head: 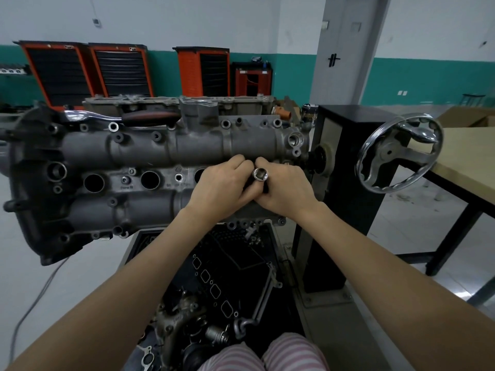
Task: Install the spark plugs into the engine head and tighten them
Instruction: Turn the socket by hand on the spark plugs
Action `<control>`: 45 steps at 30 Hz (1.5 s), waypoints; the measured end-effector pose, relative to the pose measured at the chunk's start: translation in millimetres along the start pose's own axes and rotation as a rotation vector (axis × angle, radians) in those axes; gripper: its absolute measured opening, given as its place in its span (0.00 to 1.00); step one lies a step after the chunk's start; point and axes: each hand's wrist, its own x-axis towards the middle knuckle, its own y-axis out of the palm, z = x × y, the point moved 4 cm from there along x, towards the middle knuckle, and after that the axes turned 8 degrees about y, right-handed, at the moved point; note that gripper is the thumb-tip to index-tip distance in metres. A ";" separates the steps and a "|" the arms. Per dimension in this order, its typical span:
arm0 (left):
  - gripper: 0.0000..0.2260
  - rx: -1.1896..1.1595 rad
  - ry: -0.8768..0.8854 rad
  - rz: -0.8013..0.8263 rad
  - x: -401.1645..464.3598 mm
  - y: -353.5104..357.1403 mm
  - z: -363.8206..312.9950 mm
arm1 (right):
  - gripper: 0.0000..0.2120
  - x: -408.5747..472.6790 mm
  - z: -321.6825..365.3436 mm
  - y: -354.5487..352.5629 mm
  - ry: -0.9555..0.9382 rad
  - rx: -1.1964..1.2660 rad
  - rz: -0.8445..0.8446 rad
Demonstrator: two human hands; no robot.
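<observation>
**Q:** What are your hands doing at this stage?

**A:** I am holding a chrome socket (260, 174) upright over the plug well nearest the right end of the engine head (166, 167), the end beside the stand's handwheel (399, 153). My right hand (285, 187) is curling its fingers round the socket's shaft; my left hand (222, 183) is closing in from the other side, fingertips pinching the same tool. The socket's open drive end is facing the camera.

**Q:** Where are the spark plugs themselves?

**A:** I am not seeing one. A plug may be sitting inside the socket or down the well under my hands, but that is hidden, so I cannot tell.

**Q:** How far along is the work, then?

**A:** By my judgement, early. Two wells (94, 182) toward the left end are gaping dark and showing no plug, and a third, just beside my left hand, is half covered. I appear to be hand-starting the first plug at the right end.

**Q:** And the tightening?

**A:** Not begun, I judge. The ratchet handle (120, 117) is lying along the far edge of the head, well apart from my hands and not attached to the socket.
</observation>
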 end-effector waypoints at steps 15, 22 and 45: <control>0.14 0.010 0.045 0.003 0.3 -0.2 -2.8 | 0.09 -0.1 -6.7 4.8 0.064 0.016 0.021; 0.14 0.035 0.038 -0.013 1.0 -1.2 -1.2 | 0.07 -2.1 -6.4 3.2 0.035 0.075 -0.025; 0.13 0.059 0.044 0.005 0.5 1.0 -1.4 | 0.10 0.3 -5.6 6.9 0.069 -0.008 0.041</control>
